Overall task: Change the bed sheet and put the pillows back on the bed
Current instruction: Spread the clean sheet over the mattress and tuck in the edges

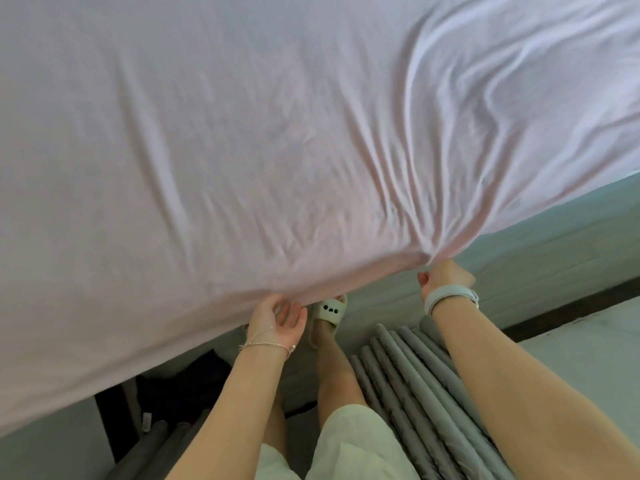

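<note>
Spreading the fresh pink sheet [242, 150] over the bed. Right hand [445, 280] pinching its bunched edge above the bare mattress side [519, 244]; left hand [277, 317] loosely spread, touching the hem. Next, probably: pull taut, tuck under. No pillows visible.

The bed sheet [242, 133] is lying spread over the bed, filling the upper and left parts of the view, with its near edge hanging down over the side of the mattress [519, 244], whose bare side is showing to the right. The left hand [277, 317] is sitting at that hanging edge near the middle, while the right hand [445, 277] is bunching the edge further right, just in front of the mattress side. Below and between the arms, a foot in a slipper [329, 311] is standing beside the bed, and a bundle of rolled tubes [415, 375] is lying on the floor to its right, under the right forearm.
</note>
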`<state>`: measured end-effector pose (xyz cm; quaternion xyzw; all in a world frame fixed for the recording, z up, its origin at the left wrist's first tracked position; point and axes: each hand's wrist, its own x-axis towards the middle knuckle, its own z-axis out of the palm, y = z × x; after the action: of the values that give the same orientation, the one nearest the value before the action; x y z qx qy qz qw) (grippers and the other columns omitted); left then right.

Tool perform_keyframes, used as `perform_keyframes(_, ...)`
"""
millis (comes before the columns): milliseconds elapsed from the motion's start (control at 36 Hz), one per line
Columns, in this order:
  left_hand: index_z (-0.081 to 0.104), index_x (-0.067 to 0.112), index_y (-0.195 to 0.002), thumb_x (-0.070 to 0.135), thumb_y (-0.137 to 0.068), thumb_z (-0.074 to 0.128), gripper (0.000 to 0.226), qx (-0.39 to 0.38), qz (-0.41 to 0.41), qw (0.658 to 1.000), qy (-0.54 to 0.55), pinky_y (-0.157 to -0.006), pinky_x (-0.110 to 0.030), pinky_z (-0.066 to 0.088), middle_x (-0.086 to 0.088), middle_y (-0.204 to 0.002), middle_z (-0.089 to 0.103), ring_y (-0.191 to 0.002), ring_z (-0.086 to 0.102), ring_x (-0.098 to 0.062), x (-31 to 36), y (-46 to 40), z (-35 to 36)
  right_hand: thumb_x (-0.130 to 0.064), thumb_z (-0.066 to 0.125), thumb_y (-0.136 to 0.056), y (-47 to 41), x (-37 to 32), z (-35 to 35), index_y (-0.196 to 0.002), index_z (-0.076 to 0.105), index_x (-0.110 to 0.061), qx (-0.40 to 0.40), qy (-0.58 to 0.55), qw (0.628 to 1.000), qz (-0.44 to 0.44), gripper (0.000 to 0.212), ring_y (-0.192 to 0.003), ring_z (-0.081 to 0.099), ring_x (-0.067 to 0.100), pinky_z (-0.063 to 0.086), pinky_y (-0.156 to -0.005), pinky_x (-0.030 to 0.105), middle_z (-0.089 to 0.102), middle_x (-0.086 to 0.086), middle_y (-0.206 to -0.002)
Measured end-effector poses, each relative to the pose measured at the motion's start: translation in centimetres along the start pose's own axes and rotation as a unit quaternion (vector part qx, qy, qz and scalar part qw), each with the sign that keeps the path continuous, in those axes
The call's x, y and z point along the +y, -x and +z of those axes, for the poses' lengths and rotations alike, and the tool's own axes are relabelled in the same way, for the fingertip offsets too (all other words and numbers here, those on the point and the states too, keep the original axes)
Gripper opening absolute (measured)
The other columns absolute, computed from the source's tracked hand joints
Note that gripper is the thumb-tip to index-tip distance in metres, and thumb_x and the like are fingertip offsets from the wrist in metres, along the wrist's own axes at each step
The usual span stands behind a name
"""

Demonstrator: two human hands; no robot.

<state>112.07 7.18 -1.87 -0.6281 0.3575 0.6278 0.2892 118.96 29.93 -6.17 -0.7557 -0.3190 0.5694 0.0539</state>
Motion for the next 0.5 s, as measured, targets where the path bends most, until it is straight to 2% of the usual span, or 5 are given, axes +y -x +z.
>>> perform_keyframes(83, 0.050, 0.006, -0.093, 0.013, -0.092, 0.056, 0.009, -0.017, 0.014, 0.999, 0.036, -0.095, -0.038, 0.044, -0.012, -0.110, 0.049, -0.092, 0.054, -0.025, 1.1, -0.3, -0.1, -0.004, 0.031, -0.090, 2.7, 0.5, 1.8, -0.110, 0.055, -0.003, 0.024, -0.037, 0.997, -0.058, 0.031, -0.058, 0.044, 0.016, 0.046, -0.055, 0.026, 0.047, 0.005, -0.070)
perform_keyframes(167, 0.049, 0.005, -0.104, 0.017, -0.089, 0.061, 0.023, -0.028, 0.014, 0.995, 0.100, -0.101, -0.045, 0.043, -0.014, -0.118, 0.048, -0.104, 0.054, -0.030, 2.3, -0.5, 0.1, -0.009, 0.032, -0.091, 4.9, 1.6, 4.2, -0.085, 0.046, -0.009, -0.064, -0.038, 0.997, -0.036, 0.015, -0.060, 0.039, 0.016, 0.042, -0.055, 0.027, 0.041, 0.004, -0.069)
perform_keyframes(278, 0.048, 0.009, -0.122, 0.027, -0.081, 0.070, 0.050, -0.023, 0.001, 0.989, 0.147, -0.098, -0.048, 0.044, -0.013, -0.118, 0.051, -0.111, 0.053, -0.032, 3.6, -0.8, 0.0, -0.029, 0.043, -0.094, 5.5, 2.0, 6.5, -0.128, 0.042, -0.014, -0.134, -0.045, 0.990, 0.029, 0.038, -0.083, 0.054, 0.021, 0.052, -0.067, 0.035, 0.053, 0.007, -0.096)
perform_keyframes(333, 0.048, 0.011, -0.122, 0.028, -0.079, 0.072, 0.052, -0.003, 0.020, 0.991, 0.135, -0.095, -0.048, 0.046, -0.011, -0.114, 0.053, -0.105, 0.054, -0.030, 4.0, -1.2, -0.3, -0.032, 0.049, -0.090, 5.2, 1.9, 7.0, -0.135, 0.036, -0.017, -0.117, -0.045, 0.991, 0.039, 0.048, -0.100, 0.058, 0.027, 0.055, -0.074, 0.041, 0.054, 0.011, -0.116)
perform_keyframes(500, 0.050, 0.014, -0.120, 0.028, -0.080, 0.070, 0.047, 0.022, 0.052, 0.992, 0.116, -0.098, -0.045, 0.044, -0.008, -0.115, 0.053, -0.106, 0.052, -0.027, 5.1, -0.7, -1.4, -0.024, 0.042, -0.094, 6.2, 2.4, 7.0, -0.120, 0.045, -0.009, -0.080, 0.005, 0.997, 0.022, 0.030, -0.078, 0.049, 0.022, 0.051, -0.088, 0.044, 0.049, 0.008, -0.090)
